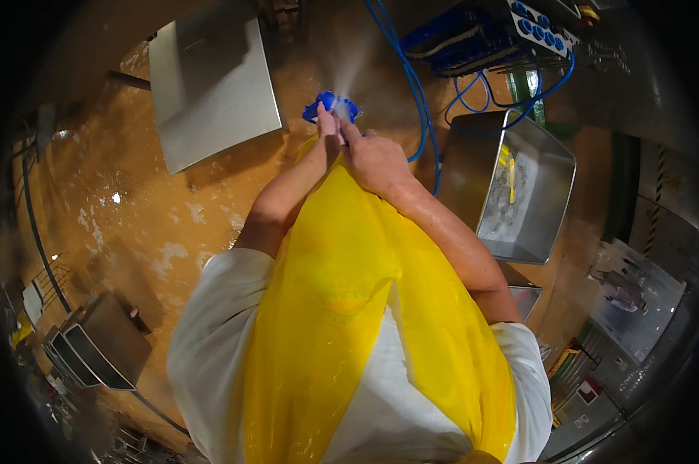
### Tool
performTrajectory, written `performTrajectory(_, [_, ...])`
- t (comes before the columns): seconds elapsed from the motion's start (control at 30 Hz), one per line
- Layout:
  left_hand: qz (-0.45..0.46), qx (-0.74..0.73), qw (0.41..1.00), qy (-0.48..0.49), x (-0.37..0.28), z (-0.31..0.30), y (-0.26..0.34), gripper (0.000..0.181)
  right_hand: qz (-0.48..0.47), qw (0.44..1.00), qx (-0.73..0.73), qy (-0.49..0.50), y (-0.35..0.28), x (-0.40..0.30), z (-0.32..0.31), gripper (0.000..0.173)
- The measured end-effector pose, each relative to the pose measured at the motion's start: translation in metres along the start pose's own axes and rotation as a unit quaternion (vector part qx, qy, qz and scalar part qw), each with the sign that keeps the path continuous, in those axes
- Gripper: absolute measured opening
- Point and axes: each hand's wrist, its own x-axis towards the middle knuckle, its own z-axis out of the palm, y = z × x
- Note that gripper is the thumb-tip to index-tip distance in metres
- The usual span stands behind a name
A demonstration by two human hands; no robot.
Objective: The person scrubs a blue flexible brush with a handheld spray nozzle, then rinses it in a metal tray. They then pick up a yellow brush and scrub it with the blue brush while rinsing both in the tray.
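Just in front of my yellow apron (349, 243), both my hands are close together. My left hand (328, 124) grips a blue plastic piece (311, 112) with an uneven outline. My right hand (378, 156) is closed around what looks like a spray gun, mostly hidden by the fingers. A white fan of water spray (349, 72) passes across the blue piece and spreads away from me. Right of my right hand, a blue hose (425, 124) hangs in a long bend; where it joins the spray gun is hidden.
A stainless steel panel (216, 93) stands at front left. At right is a steel tub (520, 240) with foamy water and a yellow-handled tool (512, 181). Blue equipment with sockets (541, 32) is beyond it. Steel bins (102, 342) lie at left on the wet orange floor (123, 220).
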Motion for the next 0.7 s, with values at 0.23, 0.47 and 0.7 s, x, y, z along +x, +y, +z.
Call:
performTrajectory(0.23, [0.010,-0.009,1.000,-0.002,0.005,0.007,-0.006,0.064,-0.007,0.999,-0.036,-0.018,-0.008,0.010,-0.012,0.047])
performTrajectory(0.47, [0.019,-0.017,1.000,-0.007,-0.003,0.015,-0.001,0.068,-0.010,0.999,-0.048,-0.022,-0.004,0.020,-0.006,0.049])
performTrajectory(0.7, [0.036,-0.026,0.999,-0.020,-0.002,0.009,-0.001,0.073,-0.017,0.998,-0.041,-0.038,-0.011,0.022,-0.012,0.048])
